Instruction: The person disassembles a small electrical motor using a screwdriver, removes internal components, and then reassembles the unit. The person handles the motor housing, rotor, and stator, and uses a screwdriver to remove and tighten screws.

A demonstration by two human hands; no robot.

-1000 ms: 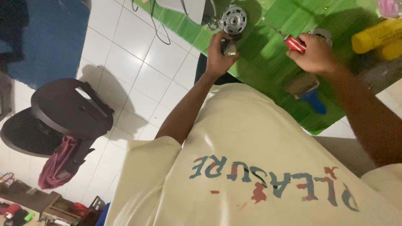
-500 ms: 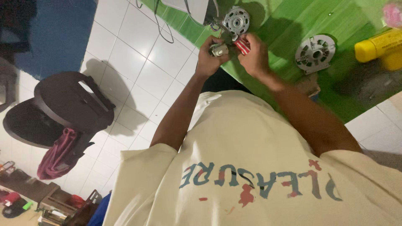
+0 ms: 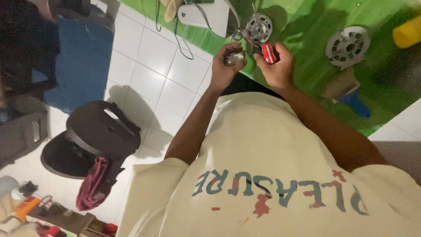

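Small metal motor part point(image 3: 233, 58) sitting upper centre of the frame, left hand point(image 3: 224, 70) fingers pinching it, right hand point(image 3: 276, 66) fingers gripping a red-handled tool point(image 3: 268, 52), fan motor point(image 3: 258, 29) lying just above on the green worktop point(image 3: 307, 66).

A small silvery metal part point(image 3: 233, 58) sits gripped in the left hand point(image 3: 224, 70), close beside a red-handled tool point(image 3: 267, 52) clasped in the right hand point(image 3: 277, 68), above the green bench point(image 3: 315, 74).

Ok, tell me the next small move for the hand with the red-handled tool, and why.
Probably bring the tool's tip to the small metal part in the left hand. The right hand grips the red-handled tool right beside that part, in front of the round motor piece on the green mat.
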